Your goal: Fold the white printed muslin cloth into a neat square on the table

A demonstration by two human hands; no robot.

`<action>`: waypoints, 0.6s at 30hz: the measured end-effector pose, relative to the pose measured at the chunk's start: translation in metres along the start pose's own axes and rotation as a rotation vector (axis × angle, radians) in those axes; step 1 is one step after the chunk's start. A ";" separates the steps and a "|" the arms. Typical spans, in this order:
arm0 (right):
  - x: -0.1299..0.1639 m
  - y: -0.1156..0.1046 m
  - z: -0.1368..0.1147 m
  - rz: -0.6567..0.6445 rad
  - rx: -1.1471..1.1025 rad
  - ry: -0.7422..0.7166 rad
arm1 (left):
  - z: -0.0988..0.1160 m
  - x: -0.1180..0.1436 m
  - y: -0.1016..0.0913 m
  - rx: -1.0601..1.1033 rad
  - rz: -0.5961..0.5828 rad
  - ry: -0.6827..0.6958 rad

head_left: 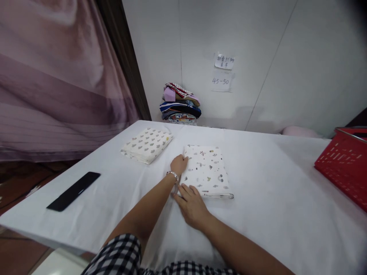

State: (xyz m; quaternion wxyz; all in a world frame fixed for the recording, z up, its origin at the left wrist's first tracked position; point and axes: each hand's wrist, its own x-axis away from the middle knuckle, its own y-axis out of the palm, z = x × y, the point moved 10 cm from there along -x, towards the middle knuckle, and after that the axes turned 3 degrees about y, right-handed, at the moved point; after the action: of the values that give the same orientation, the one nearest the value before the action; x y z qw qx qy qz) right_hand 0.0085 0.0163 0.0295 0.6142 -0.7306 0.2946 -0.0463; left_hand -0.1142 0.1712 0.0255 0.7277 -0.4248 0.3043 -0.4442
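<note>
A folded white cloth with small printed shapes (208,170) lies flat in the middle of the white-covered table (269,191). My left hand (179,164), with a bracelet on the wrist, grips the cloth's far left edge. My right hand (191,204) rests on the table with its fingertips at the cloth's near left corner. A second folded cloth with grey heart-like prints (147,144) lies further left and away from both hands.
A long black flat object (73,190) lies near the table's left edge. A red plastic basket (345,164) stands at the right. A stack of folded colourful fabrics (180,104) sits by the wall, under two paper notes (223,71). A mauve curtain (57,76) hangs at the left.
</note>
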 end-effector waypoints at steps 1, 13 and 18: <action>0.000 0.000 0.000 -0.007 -0.005 0.002 | 0.001 -0.004 0.000 -0.006 -0.005 0.000; 0.000 0.001 0.000 -0.057 -0.035 0.011 | 0.001 -0.023 0.005 -0.063 0.013 -0.057; 0.000 0.002 0.000 -0.038 -0.042 0.010 | 0.007 -0.033 0.002 -0.078 -0.010 -0.031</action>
State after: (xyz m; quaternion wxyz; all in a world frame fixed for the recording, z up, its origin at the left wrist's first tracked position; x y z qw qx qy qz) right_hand 0.0080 0.0162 0.0278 0.5962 -0.7487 0.2846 -0.0552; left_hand -0.1214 0.2041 0.0288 0.7133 -0.4610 0.3079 -0.4289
